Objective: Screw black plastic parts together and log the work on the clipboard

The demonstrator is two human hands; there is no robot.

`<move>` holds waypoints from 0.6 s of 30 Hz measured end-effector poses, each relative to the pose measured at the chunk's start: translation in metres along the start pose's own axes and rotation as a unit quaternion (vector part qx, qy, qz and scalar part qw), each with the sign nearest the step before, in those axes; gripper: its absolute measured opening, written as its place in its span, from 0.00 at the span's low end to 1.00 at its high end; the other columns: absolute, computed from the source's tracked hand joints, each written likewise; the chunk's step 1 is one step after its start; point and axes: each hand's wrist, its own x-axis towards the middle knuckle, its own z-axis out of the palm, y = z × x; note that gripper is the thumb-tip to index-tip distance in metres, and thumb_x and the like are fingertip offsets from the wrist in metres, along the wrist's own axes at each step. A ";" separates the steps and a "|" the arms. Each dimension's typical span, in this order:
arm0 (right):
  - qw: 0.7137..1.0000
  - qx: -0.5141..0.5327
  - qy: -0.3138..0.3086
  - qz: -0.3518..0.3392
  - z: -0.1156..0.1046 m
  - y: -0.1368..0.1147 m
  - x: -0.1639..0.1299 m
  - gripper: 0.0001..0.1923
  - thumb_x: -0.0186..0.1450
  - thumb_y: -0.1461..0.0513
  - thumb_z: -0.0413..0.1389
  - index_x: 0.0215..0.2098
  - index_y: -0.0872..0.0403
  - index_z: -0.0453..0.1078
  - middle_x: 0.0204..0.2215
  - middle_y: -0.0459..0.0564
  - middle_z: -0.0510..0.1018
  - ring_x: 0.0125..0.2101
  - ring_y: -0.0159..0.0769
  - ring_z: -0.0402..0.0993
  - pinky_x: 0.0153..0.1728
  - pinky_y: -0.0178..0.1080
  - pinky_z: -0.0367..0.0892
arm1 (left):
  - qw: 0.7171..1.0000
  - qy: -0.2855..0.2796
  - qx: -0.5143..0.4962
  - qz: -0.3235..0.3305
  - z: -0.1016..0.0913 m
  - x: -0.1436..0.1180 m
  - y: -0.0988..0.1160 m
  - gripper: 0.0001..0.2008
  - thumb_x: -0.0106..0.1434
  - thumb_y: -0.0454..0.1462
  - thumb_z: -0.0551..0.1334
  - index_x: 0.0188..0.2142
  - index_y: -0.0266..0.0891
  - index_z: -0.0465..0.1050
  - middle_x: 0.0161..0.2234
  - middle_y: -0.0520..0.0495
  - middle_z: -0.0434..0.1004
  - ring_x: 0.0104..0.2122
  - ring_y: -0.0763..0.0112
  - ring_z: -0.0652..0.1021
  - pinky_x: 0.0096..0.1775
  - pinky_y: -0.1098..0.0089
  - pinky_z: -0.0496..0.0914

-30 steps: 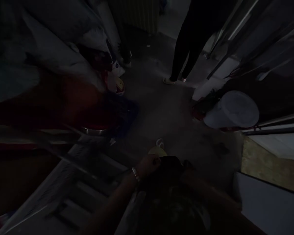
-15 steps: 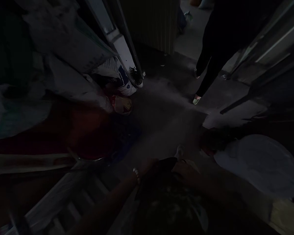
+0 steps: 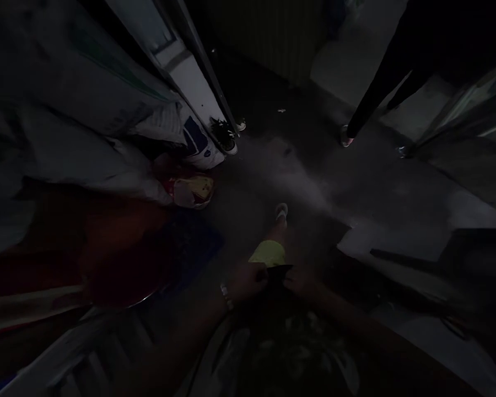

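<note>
The picture is very dark. In the head view my left hand, with a beaded bracelet at its wrist, is closed on the edge of a dark patterned garment in front of my body. My right hand is closed on the same edge, a short way to the right. Both hands sit close together at waist height, the black edge stretched between them. Beyond them my yellow-green shorts and one shoe show above the floor. Fine detail of the fingers is lost in shadow.
Large white sacks are heaped at the left, with a red round seat nearer me. A potted plant stands by the door frame. Another person's leg is at upper right on the grey floor.
My view has moved forward along the floor. My leg and yellow-green shorts have come into sight. The other person has stepped farther off to the upper right. Both hands stay on the garment.
</note>
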 end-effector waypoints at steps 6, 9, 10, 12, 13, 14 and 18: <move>0.995 -0.044 -0.078 0.046 -0.171 0.110 0.094 0.09 0.65 0.64 0.50 0.35 0.55 0.72 0.29 0.52 0.74 0.33 0.36 0.67 0.34 0.38 0.61 | 0.998 -0.038 -0.033 0.046 -0.127 0.169 0.059 0.06 0.49 0.31 0.57 0.27 0.36 0.71 0.26 0.50 0.74 0.28 0.70 0.73 0.31 0.73 0.63; 0.994 -0.028 -0.094 0.054 -0.252 0.140 0.117 0.10 0.65 0.61 0.51 0.42 0.52 0.70 0.33 0.49 0.74 0.30 0.31 0.67 0.30 0.34 0.59 | 0.995 -0.064 -0.043 0.058 -0.186 0.229 0.087 0.05 0.48 0.31 0.57 0.26 0.36 0.70 0.25 0.51 0.73 0.28 0.70 0.72 0.30 0.73 0.62; 0.994 -0.021 -0.097 0.053 -0.272 0.149 0.125 0.10 0.64 0.61 0.51 0.42 0.52 0.70 0.34 0.49 0.74 0.29 0.31 0.67 0.29 0.34 0.58 | 0.995 -0.073 -0.046 0.058 -0.203 0.245 0.096 0.05 0.48 0.31 0.57 0.26 0.36 0.70 0.25 0.51 0.72 0.28 0.70 0.72 0.30 0.73 0.63; 0.994 -0.008 -0.100 0.053 -0.305 0.172 0.141 0.09 0.65 0.61 0.50 0.40 0.54 0.70 0.33 0.49 0.74 0.29 0.31 0.67 0.27 0.34 0.58 | 0.993 -0.093 -0.048 0.055 -0.233 0.277 0.112 0.05 0.49 0.31 0.56 0.26 0.37 0.69 0.26 0.51 0.73 0.29 0.71 0.72 0.31 0.74 0.63; 0.994 -0.003 -0.099 0.057 -0.317 0.188 0.150 0.09 0.65 0.62 0.49 0.39 0.55 0.70 0.33 0.50 0.74 0.30 0.31 0.67 0.28 0.34 0.58 | 0.992 -0.101 -0.048 0.053 -0.245 0.294 0.120 0.05 0.49 0.31 0.56 0.27 0.37 0.69 0.26 0.51 0.73 0.29 0.71 0.72 0.32 0.74 0.64; 0.993 0.001 -0.097 0.061 -0.326 0.206 0.159 0.10 0.66 0.63 0.47 0.38 0.55 0.71 0.33 0.51 0.74 0.32 0.33 0.68 0.30 0.35 0.59 | 0.992 -0.107 -0.047 0.050 -0.256 0.312 0.128 0.05 0.49 0.31 0.56 0.27 0.37 0.69 0.27 0.51 0.73 0.30 0.71 0.72 0.33 0.74 0.64; 0.994 0.010 -0.090 0.066 -0.358 0.302 0.202 0.11 0.66 0.63 0.48 0.39 0.56 0.72 0.37 0.56 0.75 0.39 0.40 0.69 0.36 0.40 0.63 | 0.993 -0.112 -0.036 0.024 -0.295 0.391 0.160 0.05 0.49 0.32 0.57 0.27 0.37 0.69 0.29 0.48 0.73 0.32 0.67 0.72 0.38 0.70 0.64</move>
